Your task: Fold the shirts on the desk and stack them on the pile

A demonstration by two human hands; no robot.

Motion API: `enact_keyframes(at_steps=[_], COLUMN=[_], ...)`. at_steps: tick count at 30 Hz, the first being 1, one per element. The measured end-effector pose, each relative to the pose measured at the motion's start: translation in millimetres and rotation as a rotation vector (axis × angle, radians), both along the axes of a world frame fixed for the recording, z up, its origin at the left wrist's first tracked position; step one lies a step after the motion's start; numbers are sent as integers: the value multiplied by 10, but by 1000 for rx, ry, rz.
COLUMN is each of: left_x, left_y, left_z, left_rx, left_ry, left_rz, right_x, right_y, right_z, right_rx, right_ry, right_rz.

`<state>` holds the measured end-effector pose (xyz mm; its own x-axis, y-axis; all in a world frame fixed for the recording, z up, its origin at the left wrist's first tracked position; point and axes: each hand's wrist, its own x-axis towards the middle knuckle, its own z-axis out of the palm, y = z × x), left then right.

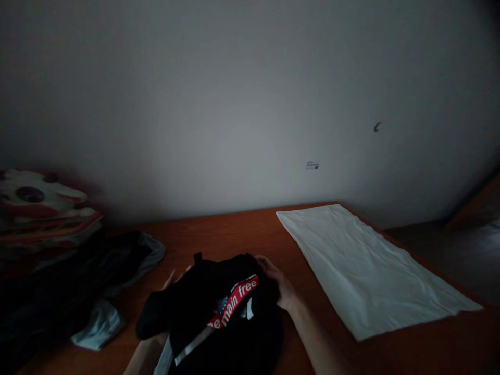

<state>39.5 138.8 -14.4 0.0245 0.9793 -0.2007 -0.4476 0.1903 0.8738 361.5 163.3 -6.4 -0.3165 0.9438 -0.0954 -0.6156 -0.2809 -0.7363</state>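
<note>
Hands: right hand (280,289) clutching black garment (203,312); left hand (172,280) mostly hidden beneath, grip unclear.

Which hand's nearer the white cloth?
Right. The right hand lies on the side of the black garment facing the white cloth; the left hand is at its far side, mostly hidden.

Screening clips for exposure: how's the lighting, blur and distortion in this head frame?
Head view: underexposed throughout; the black garment and the dark clothes pile at left lose nearly all detail, while the white cloth and red lettered strip read clearly. Head view: corners darken, no glare, the left edge looks smeared; the right hand is soft, the left hand mostly hidden.
</note>
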Motion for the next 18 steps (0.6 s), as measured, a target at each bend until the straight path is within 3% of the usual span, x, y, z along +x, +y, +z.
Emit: enact_keyframes(at_steps=[2,4,8,11,14,18], left_x=[88,205,336,230,31,-26], left_y=[-35,-73,-125,-135,-124,-68], left_z=[97,214,361,334,244,186], left_rx=[25,124,323,333,182,-37], left_ry=[-213,-425,-622,-524,-282,90], left_rz=[-54,-200,-391,-405,-366,-110], right_x=[-13,-25,-33,3,105,268], right_y=[-10,8,67,84,92,133], right_z=[29,25,-43,-52,0,73], right_rx=[1,-7,-6,-2,8,33], right_ry=[-20,-113,-287,-231,-161,-118], right_rz=[38,32,-104,-264,-466,-638])
